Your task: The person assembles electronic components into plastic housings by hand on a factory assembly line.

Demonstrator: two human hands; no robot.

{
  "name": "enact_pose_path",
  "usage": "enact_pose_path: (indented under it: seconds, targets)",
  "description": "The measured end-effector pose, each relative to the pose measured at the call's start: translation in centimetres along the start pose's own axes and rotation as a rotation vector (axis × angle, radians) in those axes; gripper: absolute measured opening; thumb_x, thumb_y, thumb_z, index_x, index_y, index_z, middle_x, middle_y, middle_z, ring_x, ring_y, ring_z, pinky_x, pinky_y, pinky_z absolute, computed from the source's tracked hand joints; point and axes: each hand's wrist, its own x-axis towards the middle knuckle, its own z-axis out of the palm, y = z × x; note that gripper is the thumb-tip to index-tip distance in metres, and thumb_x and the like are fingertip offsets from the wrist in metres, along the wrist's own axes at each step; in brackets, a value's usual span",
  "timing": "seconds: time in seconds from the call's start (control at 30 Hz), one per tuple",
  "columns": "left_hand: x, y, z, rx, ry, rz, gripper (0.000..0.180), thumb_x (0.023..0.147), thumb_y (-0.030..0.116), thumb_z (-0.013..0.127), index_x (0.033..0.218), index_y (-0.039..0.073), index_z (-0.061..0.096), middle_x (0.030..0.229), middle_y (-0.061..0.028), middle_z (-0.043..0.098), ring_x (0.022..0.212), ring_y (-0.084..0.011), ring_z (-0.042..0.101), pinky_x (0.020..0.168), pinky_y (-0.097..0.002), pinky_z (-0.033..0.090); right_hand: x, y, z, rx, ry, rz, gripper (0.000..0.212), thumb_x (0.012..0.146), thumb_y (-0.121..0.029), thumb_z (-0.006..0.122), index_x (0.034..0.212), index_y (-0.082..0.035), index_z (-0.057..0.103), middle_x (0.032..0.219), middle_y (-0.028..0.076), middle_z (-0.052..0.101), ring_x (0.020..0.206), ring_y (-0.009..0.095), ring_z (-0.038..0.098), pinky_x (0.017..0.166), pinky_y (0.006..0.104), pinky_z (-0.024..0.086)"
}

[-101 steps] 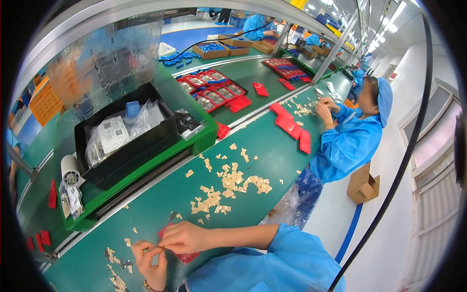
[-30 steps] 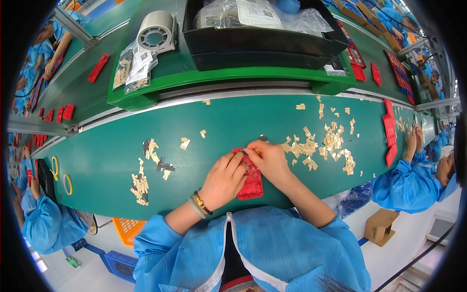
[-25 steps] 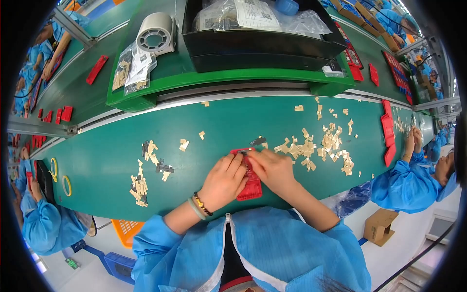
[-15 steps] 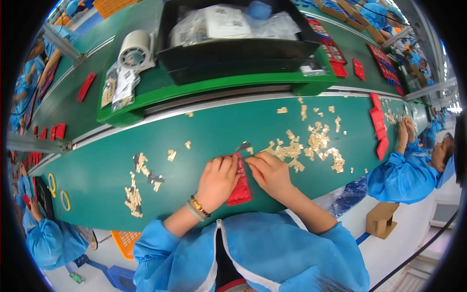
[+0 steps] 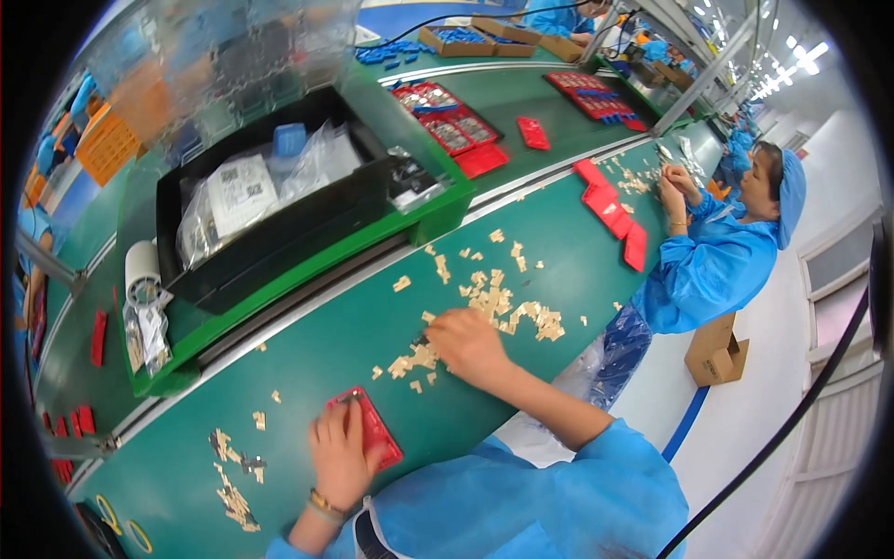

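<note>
Left hand (image 5: 340, 456): lies flat on the red tray (image 5: 377, 433), fingers spread, pinning it near the belt's near edge; nothing pinched.
Right hand (image 5: 468, 343): fingers curled down into the pile of small tan parts (image 5: 494, 307); whether a part is gripped, I cannot tell.
Key relation: the pile lies right of and beyond the tray, so the right hand is nearer; the tray's long axis runs obliquely away from the near edge.
Containers: black bin (image 5: 279, 219) beyond the green belt (image 5: 317, 354) holds clear bagged items.

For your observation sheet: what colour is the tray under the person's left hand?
Red, seen in the head view: tray under left hand.
</note>
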Motion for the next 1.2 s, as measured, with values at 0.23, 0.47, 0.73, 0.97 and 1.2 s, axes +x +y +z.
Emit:
enact_pose_path:
  seconds: [0.23, 0.47, 0.73, 0.97, 1.2]
  targets:
    - [-3.6, -3.0, -0.1, 0.035, -0.111, 0.523, 0.045, 0.082, 0.022, 0.058, 0.121, -0.002, 0.056, 0.132, -0.0283, 0.049, 0.120, -0.0430, 0.050, 0.099, -0.0499, 0.044, 0.7, 7.3, -3.6, 0.105, 0.211, 0.342, 0.017, 0.078, -0.004, 0.066, 0.094, -0.010, 0.067, 0.095, 0.005, 0.063, 0.089, 0.025, 0.060, 0.077, 0.0370, 0.047]
    - [8.7, -13.9, -1.4, 0.498, 0.139, -0.196, 0.057, 0.081, 0.011, 0.063, 0.134, 0.001, 0.044, 0.137, -0.0205, 0.044, 0.124, -0.0379, 0.044, 0.106, -0.0440, 0.037, 3.3, 3.5, -1.3, 0.267, -0.043, 0.073, 0.015, 0.080, -0.004, 0.065, 0.093, -0.009, 0.068, 0.093, 0.003, 0.063, 0.086, 0.025, 0.061, 0.076, 0.0373, 0.048]
    - [6.2, -5.8, -2.1, -0.186, 0.056, 0.076, 0.046, 0.078, 0.003, 0.067, 0.123, 0.001, 0.056, 0.130, -0.0189, 0.054, 0.120, -0.0372, 0.050, 0.102, -0.0420, 0.042, 3.8, 1.3, -0.2, 0.185, -0.391, -0.025, 0.009, 0.077, -0.009, 0.068, 0.083, -0.009, 0.062, 0.091, 0.004, 0.057, 0.084, 0.023, 0.059, 0.074, 0.0358, 0.048]
    - [8.4, -1.4, 1.3, -1.246, -0.121, -0.177, 0.031, 0.100, 0.016, 0.047, 0.126, -0.001, 0.054, 0.112, -0.0103, 0.063, 0.094, -0.0186, 0.063, 0.082, -0.0285, 0.051, 4.4, -0.3, -2.3, 0.403, -0.275, 0.056, 0.013, 0.077, -0.009, 0.068, 0.081, -0.009, 0.056, 0.097, 0.006, 0.055, 0.092, 0.025, 0.055, 0.081, 0.0366, 0.044]
    - [12.2, 1.1, 2.0, -2.154, -0.597, -0.381, 0.027, 0.100, 0.020, 0.050, 0.115, -0.002, 0.056, 0.076, 0.0001, 0.050, 0.063, -0.0082, 0.045, 0.060, -0.0202, 0.040, 4.1, -1.4, -2.7, 0.601, -0.060, -0.045, 0.011, 0.080, -0.009, 0.067, 0.088, -0.009, 0.060, 0.109, 0.008, 0.054, 0.105, 0.028, 0.050, 0.091, 0.0382, 0.040]
